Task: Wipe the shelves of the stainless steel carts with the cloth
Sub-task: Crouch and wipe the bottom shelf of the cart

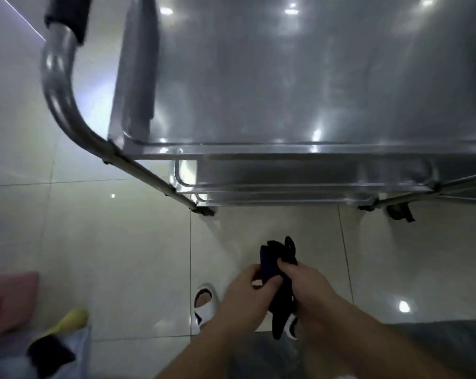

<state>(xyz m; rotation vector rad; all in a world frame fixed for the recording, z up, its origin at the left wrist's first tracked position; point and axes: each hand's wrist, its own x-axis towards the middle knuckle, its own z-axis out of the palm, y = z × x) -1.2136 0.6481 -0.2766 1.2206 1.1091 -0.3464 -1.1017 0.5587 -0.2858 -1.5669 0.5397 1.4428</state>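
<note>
I see both hands gripping a dark bunched cloth [279, 272] over the glossy pale tiled floor [122, 255]: left hand [245, 294], right hand [310, 288]. Beyond them stands the shiny stainless steel cart [286, 77], apart from the cloth, lower shelves [299, 176] showing beneath.

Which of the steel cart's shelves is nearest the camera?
The top shelf of the stainless steel cart: it fills the upper picture, wide and fully visible, while the lower shelves show only narrow front rims beneath it.

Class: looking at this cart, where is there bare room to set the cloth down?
The top shelf is bare between its left rim and front lip. Lower shelves show only narrow strips. Both hands, left and right, hold the dark cloth.
</note>
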